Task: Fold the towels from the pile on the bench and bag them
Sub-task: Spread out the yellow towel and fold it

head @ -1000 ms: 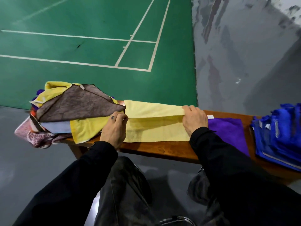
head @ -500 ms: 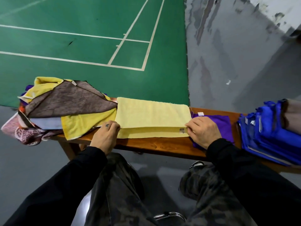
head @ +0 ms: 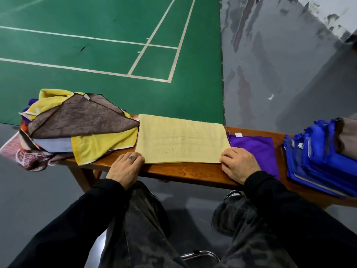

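Both hands sit at the near corners of the pale yellow towel (head: 181, 140): the left hand (head: 125, 169) at its near-left corner with fingers curled down onto the cloth's edge, the right hand (head: 239, 164) at its near-right corner with fingertips bent onto the edge. Whether either one actually pinches the fabric or only presses it I cannot tell — the fingertips hide the contact.

A second ago the towel was half open, both hands holding its far fold near the middle of the bench (head: 185, 172). Since then the hands have come toward the near edge, and the towel now lies as a flat, doubled rectangle with its near edge lined up just inside the bench's front.

Left of it, touching its left edge, is the unfolded pile (head: 77, 126) — a brown cloth on top, bright yellow, pale blue and patterned pink ones beneath, some hanging off the bench's left end. Right of it a purple towel (head: 255, 149) lies flat, its left part tucked under the yellow one. At the far right a stack of blue bags (head: 318, 161) rests on the bench; what they hold cannot be made out.
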{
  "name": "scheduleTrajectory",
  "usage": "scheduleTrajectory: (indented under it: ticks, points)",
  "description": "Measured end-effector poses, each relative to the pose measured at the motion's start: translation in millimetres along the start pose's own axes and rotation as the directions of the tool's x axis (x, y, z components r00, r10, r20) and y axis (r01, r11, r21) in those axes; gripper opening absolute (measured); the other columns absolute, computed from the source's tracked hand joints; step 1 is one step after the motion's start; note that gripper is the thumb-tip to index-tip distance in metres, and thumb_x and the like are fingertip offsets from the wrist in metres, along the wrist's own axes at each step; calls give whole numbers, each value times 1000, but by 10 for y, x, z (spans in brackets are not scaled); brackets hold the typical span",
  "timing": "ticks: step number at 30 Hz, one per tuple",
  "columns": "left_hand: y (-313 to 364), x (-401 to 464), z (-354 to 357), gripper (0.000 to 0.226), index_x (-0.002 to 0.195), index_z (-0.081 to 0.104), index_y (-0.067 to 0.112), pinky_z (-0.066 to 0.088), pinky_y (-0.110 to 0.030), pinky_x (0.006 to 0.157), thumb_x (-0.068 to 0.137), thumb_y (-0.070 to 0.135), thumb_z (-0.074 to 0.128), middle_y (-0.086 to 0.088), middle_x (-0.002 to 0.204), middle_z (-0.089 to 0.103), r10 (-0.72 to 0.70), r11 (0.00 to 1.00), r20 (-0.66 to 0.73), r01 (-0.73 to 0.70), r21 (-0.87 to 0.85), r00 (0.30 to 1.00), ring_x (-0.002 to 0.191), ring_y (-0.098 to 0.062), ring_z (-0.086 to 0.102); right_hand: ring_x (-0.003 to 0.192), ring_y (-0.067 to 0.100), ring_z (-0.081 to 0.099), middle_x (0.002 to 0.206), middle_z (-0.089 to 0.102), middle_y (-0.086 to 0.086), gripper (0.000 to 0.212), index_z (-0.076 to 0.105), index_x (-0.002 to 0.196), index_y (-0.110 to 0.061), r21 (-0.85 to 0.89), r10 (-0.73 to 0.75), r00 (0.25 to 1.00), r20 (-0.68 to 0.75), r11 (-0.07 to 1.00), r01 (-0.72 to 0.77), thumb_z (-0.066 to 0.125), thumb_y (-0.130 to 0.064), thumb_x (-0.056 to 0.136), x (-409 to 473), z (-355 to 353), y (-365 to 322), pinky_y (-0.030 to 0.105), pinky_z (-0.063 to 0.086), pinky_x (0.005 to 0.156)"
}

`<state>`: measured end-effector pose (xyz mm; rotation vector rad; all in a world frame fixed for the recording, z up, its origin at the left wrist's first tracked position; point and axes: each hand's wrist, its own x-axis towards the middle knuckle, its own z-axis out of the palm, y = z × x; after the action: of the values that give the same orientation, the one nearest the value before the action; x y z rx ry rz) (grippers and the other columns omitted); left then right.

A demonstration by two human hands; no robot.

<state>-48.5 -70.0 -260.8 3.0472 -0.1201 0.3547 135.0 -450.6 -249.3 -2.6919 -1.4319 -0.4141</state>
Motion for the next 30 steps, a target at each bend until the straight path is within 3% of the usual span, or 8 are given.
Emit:
scheduleTrajectory:
  ticks: [5,8,12,16,20,24,26,30]
  points:
    - [-21,-9,48,25,106,58,13,55,-39,77,88,23,44,-9,111,59,-24,999,18,24,-34,1000,93,-32,63,87,22,67,101,71,3,13,69,97,-15,42,91,993,70,995,-94,70,-19,85,22,1,-64,34,58,80]
    - [-15,6,7,36,115,61,12,56,-39,82,90,35,47,-7,115,60,-79,990,46,84,-112,996,101,-30,62,96,24,68,115,70,4,28,68,113,-14,46,146,980,132,987,-153,68,-16,85,32,-17,-79,35,58,83]
    - [-131,-25,-25,60,120,63,16,54,-39,89,74,51,78,-5,116,62,33,997,151,-23,-71,988,105,-25,58,98,23,65,116,67,4,48,66,119,-14,15,138,976,167,990,-142,59,-49,88,15,-52,-122,37,58,85]
    - [-204,-122,33,48,113,66,14,54,-36,84,70,22,86,-5,110,64,68,997,78,-66,-32,995,96,-27,60,76,19,57,92,60,0,62,64,100,-16,-8,43,990,135,999,-42,57,-74,78,-138,-38,-283,33,55,68]
    - [-146,-207,99,23,108,65,12,56,-35,73,88,19,55,-5,102,62,98,995,-72,-99,-16,993,86,-29,59,75,22,55,90,56,3,61,61,103,-15,-53,39,995,94,998,-34,89,-51,62,-247,-7,-441,34,53,65]
    - [-128,-291,58,29,102,65,11,53,-38,66,83,19,45,-7,96,61,88,995,-48,-86,45,995,78,-32,59,70,24,53,84,56,6,50,63,100,-11,-14,-15,1000,3,1000,15,88,-13,56,-382,23,-561,36,50,59]
    - [-127,-367,-4,29,103,62,14,47,-39,73,81,24,45,-6,100,60,62,995,-33,-59,82,998,85,-32,59,68,23,53,82,57,4,44,66,96,-11,-10,-52,998,-29,999,51,84,-6,56,-443,19,-568,34,50,57]
    - [-122,-481,-102,35,108,61,15,39,-34,92,80,30,48,-6,113,62,74,997,-71,-75,-17,995,104,-26,56,72,21,55,87,61,2,24,67,89,-14,111,-18,998,-55,994,24,78,-13,68,-490,-21,-486,34,51,60]
